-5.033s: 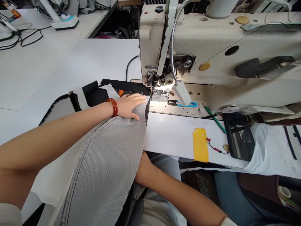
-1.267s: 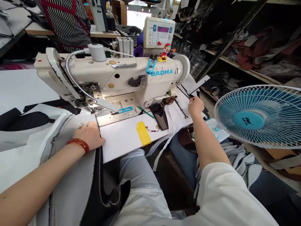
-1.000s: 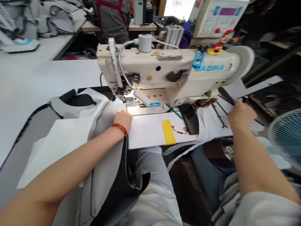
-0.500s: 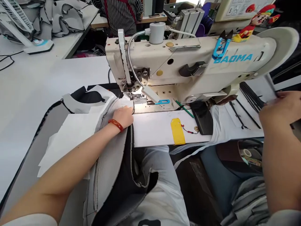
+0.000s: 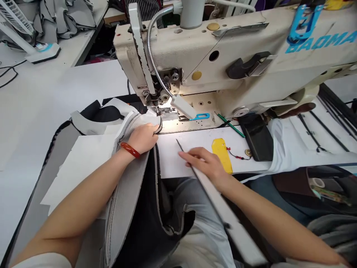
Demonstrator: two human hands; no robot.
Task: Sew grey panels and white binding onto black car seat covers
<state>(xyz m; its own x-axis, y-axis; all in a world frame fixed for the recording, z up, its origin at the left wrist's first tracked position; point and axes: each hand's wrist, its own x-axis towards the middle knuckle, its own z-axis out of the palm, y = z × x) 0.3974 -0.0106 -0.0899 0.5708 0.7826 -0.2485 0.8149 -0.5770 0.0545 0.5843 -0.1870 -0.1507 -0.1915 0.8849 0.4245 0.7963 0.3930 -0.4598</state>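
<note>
My left hand (image 5: 143, 137), with a red bangle on the wrist, rests curled on the edge of grey mesh fabric (image 5: 126, 201) with black piping, just left of the needle of a cream sewing machine (image 5: 223, 56). My right hand (image 5: 205, 163) pinches a long thin grey strip with a black edge (image 5: 220, 208). The strip runs from the white table near the needle plate down toward my lap.
A yellow tag (image 5: 222, 154) with a red cord lies right of my right hand. A blue clip (image 5: 201, 117) and a green pencil (image 5: 231, 125) lie on the machine bed. More black strips (image 5: 320, 126) sit at the right. White table surface (image 5: 55, 85) stretches left.
My right hand came back from the far right with a long strip and now holds it in front of the machine. My left hand stayed on the fabric. The view moved closer.
</note>
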